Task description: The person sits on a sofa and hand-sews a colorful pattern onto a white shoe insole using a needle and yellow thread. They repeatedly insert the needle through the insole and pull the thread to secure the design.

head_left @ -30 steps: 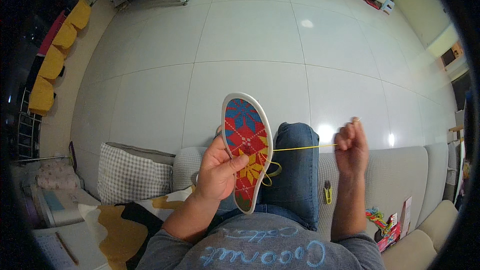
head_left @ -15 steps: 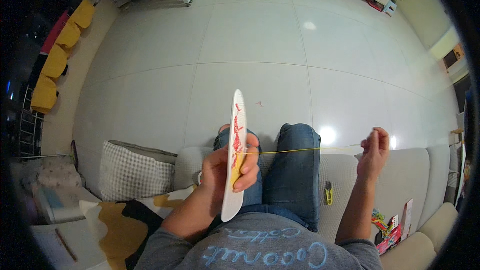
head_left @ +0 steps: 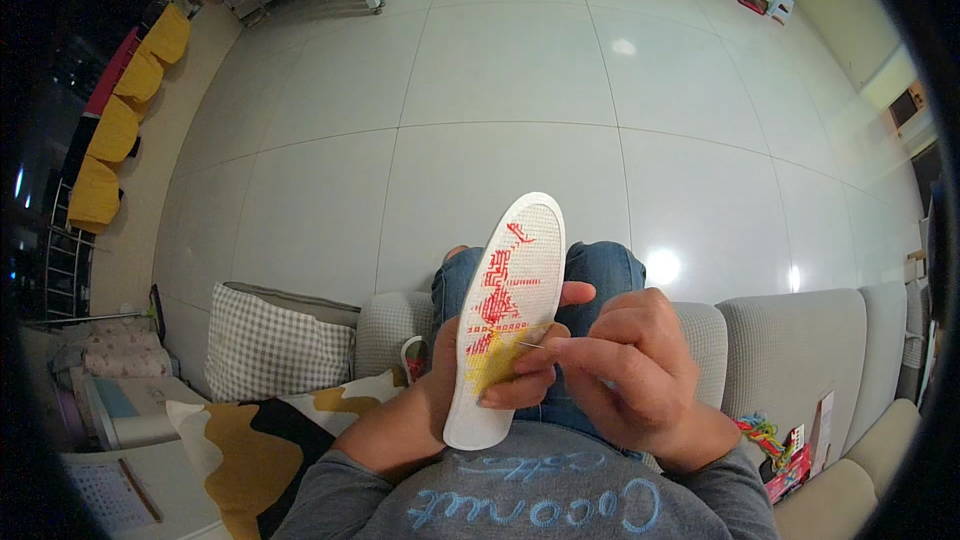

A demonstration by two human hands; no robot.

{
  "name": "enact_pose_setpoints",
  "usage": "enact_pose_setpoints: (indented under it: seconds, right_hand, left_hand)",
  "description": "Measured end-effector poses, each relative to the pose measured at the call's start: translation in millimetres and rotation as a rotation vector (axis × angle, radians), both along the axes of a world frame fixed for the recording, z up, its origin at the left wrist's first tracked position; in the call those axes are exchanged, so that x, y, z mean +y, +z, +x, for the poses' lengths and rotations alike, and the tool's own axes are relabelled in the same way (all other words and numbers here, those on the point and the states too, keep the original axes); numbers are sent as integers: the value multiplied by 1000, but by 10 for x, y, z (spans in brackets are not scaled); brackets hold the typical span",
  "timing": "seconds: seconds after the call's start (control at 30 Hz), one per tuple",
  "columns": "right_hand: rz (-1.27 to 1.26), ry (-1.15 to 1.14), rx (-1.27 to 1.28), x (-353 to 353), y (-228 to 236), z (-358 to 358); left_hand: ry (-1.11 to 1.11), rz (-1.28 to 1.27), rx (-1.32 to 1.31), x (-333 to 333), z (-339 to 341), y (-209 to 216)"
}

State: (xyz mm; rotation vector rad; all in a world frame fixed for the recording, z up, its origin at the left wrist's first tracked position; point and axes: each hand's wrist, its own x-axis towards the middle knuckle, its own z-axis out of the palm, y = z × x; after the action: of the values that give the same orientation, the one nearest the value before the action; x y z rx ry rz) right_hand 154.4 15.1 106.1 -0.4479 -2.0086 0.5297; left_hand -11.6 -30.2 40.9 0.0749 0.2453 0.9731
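Observation:
A white insole (head_left: 535, 240), stitched in red and yellow, stands tilted over my lap. My left hand (head_left: 520, 380) grips it from behind, with the fingertips wrapped round its right edge. Pinched in my right hand (head_left: 635, 360) is a thin needle (head_left: 531, 345), whose tip lies against the yellow stitching near that edge. The yellow thread cannot be made out between the hands. Another insole (head_left: 413, 355), or something similar with a white rim and a dark red patch, shows in part behind my left wrist.
I sit on a grey sofa (head_left: 790, 340). Left of me lie a checked cushion (head_left: 280, 345) and a patterned cushion (head_left: 250, 440). Bundles of coloured thread (head_left: 762, 440) and a red packet (head_left: 790, 472) lie at the right. Ahead is a tiled floor (head_left: 500, 60).
My right hand has come in from the far right, where it held the yellow thread stretched out, to the insole. The insole has turned its stitched face toward me. The yellow thread snips are now hidden.

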Motion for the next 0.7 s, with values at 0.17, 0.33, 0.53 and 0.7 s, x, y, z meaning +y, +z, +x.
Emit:
enact_pose_setpoints:
  seconds: [0.17,0.33,0.53,0.7]
  right_hand:
    - [8,50,0,12,-57,-87]
    - [2,47,7,4,-67,-129]
    - [5,42,-18,13,-50,-134]
    - [0,50,-22,21,-50,-128]
  left_hand:
    - [-39,10,88,-15,37,37]
    - [-59,34,115,-38,43,52]
    - [-50,72,76,-95,14,32]
    - [13,110,87,-88,4,32]
